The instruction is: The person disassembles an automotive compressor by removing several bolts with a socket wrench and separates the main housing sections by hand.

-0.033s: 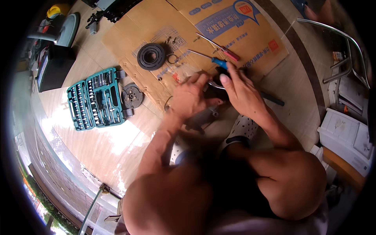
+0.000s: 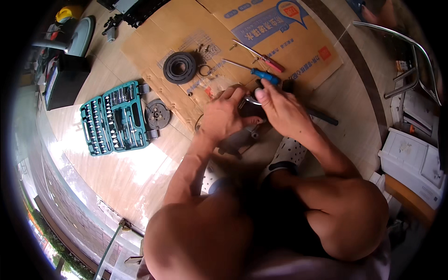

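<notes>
My left hand (image 2: 221, 116) is closed over a dark metal part (image 2: 231, 145), pressing on it between my feet at the cardboard's near edge. Its fingertips meet the chrome head of a ratchet wrench (image 2: 252, 100). My right hand (image 2: 285, 111) has its fingers wrapped round the wrench's handle, thumb on top, so most of the handle is hidden. Just beyond that hand lies a blue-handled screwdriver (image 2: 265, 76), and past it a red-handled screwdriver (image 2: 273, 64). A black bar (image 2: 324, 116) sticks out to the right, under my right wrist.
On the cardboard (image 2: 210, 23) rest a black grooved pulley (image 2: 189, 60), a thin ring (image 2: 205, 70) and several small screws. To the left are a round grey plate (image 2: 157, 114) and an open teal socket case (image 2: 114, 119). A metal-framed chair (image 2: 415, 51) stands at right.
My right hand has shifted slightly, and its fingers, straighter before, now curl round the wrench handle. More of the blue screwdriver handle shows. The left hand has barely moved.
</notes>
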Tool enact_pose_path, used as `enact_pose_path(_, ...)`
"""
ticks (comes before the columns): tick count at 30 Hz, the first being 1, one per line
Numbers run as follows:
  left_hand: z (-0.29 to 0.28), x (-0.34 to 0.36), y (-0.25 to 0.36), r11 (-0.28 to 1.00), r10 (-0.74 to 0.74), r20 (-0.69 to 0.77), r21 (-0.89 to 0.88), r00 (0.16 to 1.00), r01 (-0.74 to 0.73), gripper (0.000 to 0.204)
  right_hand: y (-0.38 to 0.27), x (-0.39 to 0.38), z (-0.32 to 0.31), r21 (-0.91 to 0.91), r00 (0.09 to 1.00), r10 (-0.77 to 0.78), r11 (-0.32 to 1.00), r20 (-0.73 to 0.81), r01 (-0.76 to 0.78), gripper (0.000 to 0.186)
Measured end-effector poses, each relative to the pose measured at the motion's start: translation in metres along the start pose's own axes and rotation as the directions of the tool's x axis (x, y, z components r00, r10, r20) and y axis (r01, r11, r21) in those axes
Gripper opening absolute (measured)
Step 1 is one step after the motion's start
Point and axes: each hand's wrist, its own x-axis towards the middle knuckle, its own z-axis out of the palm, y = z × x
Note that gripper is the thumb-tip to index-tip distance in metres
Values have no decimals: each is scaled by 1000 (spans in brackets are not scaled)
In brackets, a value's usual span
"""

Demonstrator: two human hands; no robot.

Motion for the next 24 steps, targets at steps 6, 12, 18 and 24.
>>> enact_pose_path(6,-3,-1,-2,1000,0,-11,2,1000,0,74,26,24,10,-175,965,-36,981,261,84,43)
enact_pose_path(12,-1,0,-8,998,9,22,-70,1000,-8,74,8,23,-15,58,845,172,971,507,-233,31)
enact_pose_path(18,-9,-3,-12,987,-59,51,-148,997,66,75,12,22,1,-52,936,-17,998,352,38,25)
enact_pose_path(24,-15,-2,-12,979,-70,69,-189,995,82,75,8,21,6,-58,948,13,998,319,5,21)
